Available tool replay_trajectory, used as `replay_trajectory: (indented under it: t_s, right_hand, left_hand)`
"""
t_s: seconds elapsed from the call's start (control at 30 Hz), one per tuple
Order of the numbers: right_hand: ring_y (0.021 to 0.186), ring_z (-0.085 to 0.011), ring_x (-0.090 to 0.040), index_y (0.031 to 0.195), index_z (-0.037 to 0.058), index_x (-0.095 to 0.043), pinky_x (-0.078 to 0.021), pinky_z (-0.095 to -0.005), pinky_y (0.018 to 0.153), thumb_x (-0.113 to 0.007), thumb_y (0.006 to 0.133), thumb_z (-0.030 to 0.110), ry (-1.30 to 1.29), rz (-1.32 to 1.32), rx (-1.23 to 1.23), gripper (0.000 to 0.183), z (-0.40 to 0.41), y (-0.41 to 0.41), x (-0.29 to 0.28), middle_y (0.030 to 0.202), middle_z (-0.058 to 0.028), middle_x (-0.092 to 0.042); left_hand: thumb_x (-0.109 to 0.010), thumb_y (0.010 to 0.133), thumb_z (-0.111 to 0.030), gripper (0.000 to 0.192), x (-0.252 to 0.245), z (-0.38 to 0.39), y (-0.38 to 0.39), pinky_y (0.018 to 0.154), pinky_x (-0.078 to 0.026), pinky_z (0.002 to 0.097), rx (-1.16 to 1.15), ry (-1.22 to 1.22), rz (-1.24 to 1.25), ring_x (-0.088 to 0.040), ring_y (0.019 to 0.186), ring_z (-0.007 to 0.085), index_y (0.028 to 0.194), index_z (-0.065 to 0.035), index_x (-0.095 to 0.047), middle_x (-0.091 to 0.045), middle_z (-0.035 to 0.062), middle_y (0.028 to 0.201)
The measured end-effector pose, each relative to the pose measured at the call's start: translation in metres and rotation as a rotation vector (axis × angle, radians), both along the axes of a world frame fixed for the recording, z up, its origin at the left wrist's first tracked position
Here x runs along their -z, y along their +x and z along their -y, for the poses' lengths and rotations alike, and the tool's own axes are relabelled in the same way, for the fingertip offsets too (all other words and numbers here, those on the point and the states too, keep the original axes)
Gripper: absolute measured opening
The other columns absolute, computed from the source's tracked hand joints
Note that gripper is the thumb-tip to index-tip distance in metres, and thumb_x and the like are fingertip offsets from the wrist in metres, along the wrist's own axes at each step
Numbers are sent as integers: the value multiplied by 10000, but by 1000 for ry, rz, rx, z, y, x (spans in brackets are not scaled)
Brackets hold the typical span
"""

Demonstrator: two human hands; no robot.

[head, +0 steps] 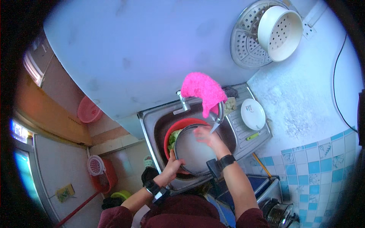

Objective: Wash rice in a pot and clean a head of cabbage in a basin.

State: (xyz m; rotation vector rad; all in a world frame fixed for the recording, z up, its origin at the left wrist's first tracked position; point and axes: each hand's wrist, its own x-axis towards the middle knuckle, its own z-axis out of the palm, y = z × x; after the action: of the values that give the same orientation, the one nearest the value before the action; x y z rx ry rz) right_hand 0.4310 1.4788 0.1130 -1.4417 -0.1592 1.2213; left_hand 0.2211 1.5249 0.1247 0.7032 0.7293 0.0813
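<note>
My left hand (pixel 172 166) grips the near-left rim of a round metal pot (pixel 177 142), thumb over the edge. Cloudy whitish liquid (pixel 191 154) fills the pot's inside, and its bottom is hidden. Over the pot's right half is my right hand (pixel 208 136), blurred, its fingers apart and nothing visible in them. Beneath the pot a red plastic basin (pixel 168 136) rests in the stainless steel sink (pixel 232 142). Green leafy vegetables (pixel 173 139) show between basin and pot. A curved faucet spout (pixel 221 111) ends just above my right hand, with a bright pink fluffy cloth (pixel 201 88) draped over it.
On the ridged drainboard (pixel 242 94) right of the sink lie a white plate (pixel 253 114), a green-handled tool (pixel 252 136) and a pale sponge-like pad (pixel 229 106). A white perforated steamer basket (pixel 281 34) hangs on the wall. A red mop bucket (pixel 107 176) stands at left.
</note>
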Motion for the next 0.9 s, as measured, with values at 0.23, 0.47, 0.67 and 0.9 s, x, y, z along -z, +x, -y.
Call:
replay_trajectory:
  t_s: [0.23,0.47,0.67,0.9]
  right_hand:
    - [751,-192,-575,848,34,-546,-441,-293,648,-500,774,147,-285,805,-329,142,16,6,9,826,-88,-596]
    - [646,-222,-567,796,11,-486,-432,-336,584,-463,792,210,-15,690,126,201,35,-32,12,653,-148,-558]
    - [656,-296,-562,792,25,-461,-440,-362,552,-479,799,150,-410,1318,-506,126,18,-64,-30,723,-180,-542]
    - [787,-223,-564,930,19,-484,-445,-333,590,-454,785,49,239,116,131,152,-57,-86,-48,861,-120,-559]
  left_hand:
    - [-446,695,16,755,6,1,-1,559,-534,392,2,8,-20,-499,927,289,1312,-177,-55,-341,105,1221]
    - [-474,674,-21,854,4,0,3,573,-534,375,55,15,11,-479,950,315,1308,-146,85,-300,163,1220]
    - [-477,674,-21,852,9,-2,-3,567,-536,377,20,21,31,-475,947,313,1307,-148,79,-306,160,1209]
    - [-465,676,-11,818,29,1,-3,546,-536,380,0,24,32,-482,920,304,1304,-165,35,-336,157,1177]
